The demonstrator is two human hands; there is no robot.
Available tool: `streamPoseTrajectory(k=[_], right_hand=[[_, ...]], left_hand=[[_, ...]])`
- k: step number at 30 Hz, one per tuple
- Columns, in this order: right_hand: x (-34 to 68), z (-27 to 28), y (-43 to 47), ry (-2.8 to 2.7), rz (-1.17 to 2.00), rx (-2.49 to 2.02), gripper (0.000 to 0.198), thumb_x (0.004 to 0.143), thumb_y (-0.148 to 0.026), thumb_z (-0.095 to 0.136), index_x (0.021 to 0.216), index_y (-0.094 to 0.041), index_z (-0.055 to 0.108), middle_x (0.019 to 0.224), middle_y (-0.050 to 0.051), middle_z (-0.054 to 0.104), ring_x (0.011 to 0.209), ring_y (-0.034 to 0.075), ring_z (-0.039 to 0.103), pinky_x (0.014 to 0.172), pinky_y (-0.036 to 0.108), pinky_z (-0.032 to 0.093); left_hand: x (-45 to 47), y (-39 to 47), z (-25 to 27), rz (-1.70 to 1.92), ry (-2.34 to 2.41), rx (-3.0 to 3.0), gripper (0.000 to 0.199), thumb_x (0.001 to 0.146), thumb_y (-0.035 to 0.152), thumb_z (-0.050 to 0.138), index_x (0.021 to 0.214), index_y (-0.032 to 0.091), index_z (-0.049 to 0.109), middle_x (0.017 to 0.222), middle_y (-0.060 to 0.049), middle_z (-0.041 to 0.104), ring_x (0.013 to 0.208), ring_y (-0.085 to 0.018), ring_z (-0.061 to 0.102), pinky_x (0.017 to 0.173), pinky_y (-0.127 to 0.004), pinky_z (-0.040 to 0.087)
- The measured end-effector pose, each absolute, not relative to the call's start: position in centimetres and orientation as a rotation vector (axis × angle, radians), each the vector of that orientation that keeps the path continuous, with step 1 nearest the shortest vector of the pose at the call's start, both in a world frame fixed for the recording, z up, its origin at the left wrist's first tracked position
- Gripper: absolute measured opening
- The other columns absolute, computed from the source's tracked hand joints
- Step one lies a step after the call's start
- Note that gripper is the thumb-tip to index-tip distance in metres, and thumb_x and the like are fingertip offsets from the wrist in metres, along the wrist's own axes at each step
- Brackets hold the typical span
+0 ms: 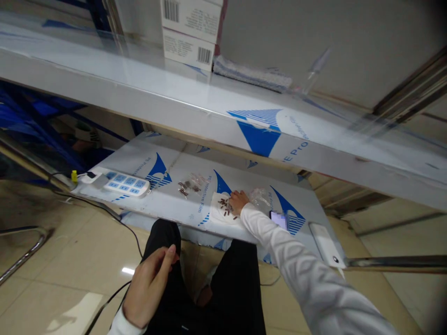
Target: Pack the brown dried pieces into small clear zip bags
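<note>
My right hand (239, 202) reaches down to a white sheet (218, 215) on the lower shelf. Its fingers are bent together at the edge of several small dark brown pieces (225, 204) scattered there; what lies between the fingertips is hidden. My left hand (148, 284) hovers over my left thigh, fingers curled in and thumb pressed against the index finger. Whatever it may hold does not show. Left of the sheet lies a loose cluster of small brown and clear pieces (192, 184). Crumpled clear plastic (259, 197) rests just beyond my right hand.
A power strip (127, 183) sits at the shelf's left end, its cable hanging down. To the right are a phone (279, 220) and a white oblong device (326, 244). The upper shelf (195, 100) overhangs, carrying boxes (190, 32) and a folded cloth (251, 75).
</note>
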State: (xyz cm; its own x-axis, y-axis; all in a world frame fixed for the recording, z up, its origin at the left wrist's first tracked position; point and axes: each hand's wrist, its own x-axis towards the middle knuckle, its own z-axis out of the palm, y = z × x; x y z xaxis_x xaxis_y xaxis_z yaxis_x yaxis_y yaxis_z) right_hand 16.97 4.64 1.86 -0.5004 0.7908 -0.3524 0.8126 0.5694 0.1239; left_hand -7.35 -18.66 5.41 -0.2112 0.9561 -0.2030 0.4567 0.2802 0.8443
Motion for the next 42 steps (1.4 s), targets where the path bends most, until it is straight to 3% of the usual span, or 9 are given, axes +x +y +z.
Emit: streamPoseTrajectory(k=[7,11,15,19,24,27,29,36,42], right_hand=[[15.1,2.0,4.5,2.428,0.037,1.161,0.03,0.087,-0.01,0.043,0.095,-0.019,0.07,0.117,0.013,0.061,0.114,0.027,0.045,0.099,0.044,0.025],[17.0,3.0,4.9,2.444,0.037,1.225,0.024,0.084,-0.017,0.053,0.103,-0.018,0.068,0.119,0.013,0.059,0.116,0.026,0.043,0.099,0.041,0.024],[21.6,4.3,6.2,2.377,0.048,1.475,0.044,0.074,-0.03,0.068,0.114,-0.017,0.06,0.119,0.015,0.056,0.114,0.029,0.045,0.094,0.041,0.031],[26.0,4.1,7.0,2.212,0.07,1.861,0.056,0.079,-0.041,0.061,0.126,-0.013,0.05,0.122,0.019,0.054,0.114,0.033,0.048,0.088,0.045,0.036],[27.1,2.4,4.6,2.211,0.078,2.298,0.079,0.078,-0.05,0.059,0.141,-0.012,0.027,0.143,0.022,0.035,0.131,0.036,0.033,0.099,0.051,0.031],[25.7,2.2,0.0,2.583,0.023,2.58,0.07,0.082,-0.048,0.054,0.138,-0.013,0.032,0.141,0.019,0.04,0.132,0.031,0.033,0.105,0.047,0.029],[24.4,2.2,-4.4,2.84,-0.102,2.652,0.061,0.085,-0.045,0.05,0.135,-0.013,0.037,0.134,0.018,0.047,0.128,0.028,0.04,0.105,0.045,0.033],[20.8,-0.7,-20.0,2.564,-0.839,3.025,0.043,0.085,-0.038,0.056,0.125,-0.023,0.052,0.129,0.01,0.054,0.121,0.029,0.049,0.101,0.049,0.04],[19.9,-2.7,-23.0,2.423,-1.132,3.093,0.031,0.082,-0.038,0.06,0.109,-0.024,0.066,0.117,0.01,0.064,0.109,0.029,0.059,0.094,0.046,0.048]], left_hand=[[-8.3,-18.4,4.0,0.788,1.835,1.276,0.047,0.085,0.059,0.037,0.073,0.022,0.063,0.072,-0.001,0.069,0.072,-0.019,0.064,0.067,-0.025,0.048],[-8.3,-18.3,3.4,0.76,1.839,1.327,0.046,0.086,0.057,0.037,0.073,0.022,0.063,0.073,-0.002,0.07,0.073,-0.019,0.066,0.066,-0.025,0.049],[-8.5,-18.5,2.0,0.724,1.861,1.369,0.043,0.087,0.054,0.037,0.072,0.023,0.062,0.071,-0.001,0.07,0.072,-0.019,0.066,0.067,-0.025,0.048],[-8.8,-16.9,-0.2,0.693,1.928,1.471,0.036,0.087,0.05,0.04,0.078,0.022,0.062,0.071,0.0,0.069,0.068,-0.017,0.066,0.064,-0.025,0.048],[-8.7,-9.0,-1.9,0.725,2.083,1.703,0.029,0.087,0.038,0.042,0.093,0.019,0.064,0.09,-0.005,0.071,0.076,-0.018,0.066,0.072,-0.027,0.049],[-8.4,-3.4,-2.7,0.731,2.188,1.745,0.035,0.086,0.036,0.046,0.108,0.016,0.063,0.114,-0.014,0.065,0.104,-0.026,0.059,0.087,-0.034,0.044],[-8.1,-0.8,-3.2,0.705,2.247,1.761,0.037,0.081,0.034,0.053,0.112,0.015,0.063,0.124,-0.017,0.059,0.112,-0.032,0.053,0.089,-0.041,0.041],[-7.2,0.0,-3.1,0.676,2.279,1.865,0.02,0.08,0.024,0.052,0.082,0.016,0.07,0.109,-0.016,0.067,0.108,-0.033,0.051,0.095,-0.048,0.028],[-6.5,-2.7,-0.3,0.892,2.286,1.79,0.029,0.086,0.029,0.041,0.095,0.013,0.063,0.11,-0.017,0.065,0.108,-0.031,0.053,0.095,-0.046,0.033]])
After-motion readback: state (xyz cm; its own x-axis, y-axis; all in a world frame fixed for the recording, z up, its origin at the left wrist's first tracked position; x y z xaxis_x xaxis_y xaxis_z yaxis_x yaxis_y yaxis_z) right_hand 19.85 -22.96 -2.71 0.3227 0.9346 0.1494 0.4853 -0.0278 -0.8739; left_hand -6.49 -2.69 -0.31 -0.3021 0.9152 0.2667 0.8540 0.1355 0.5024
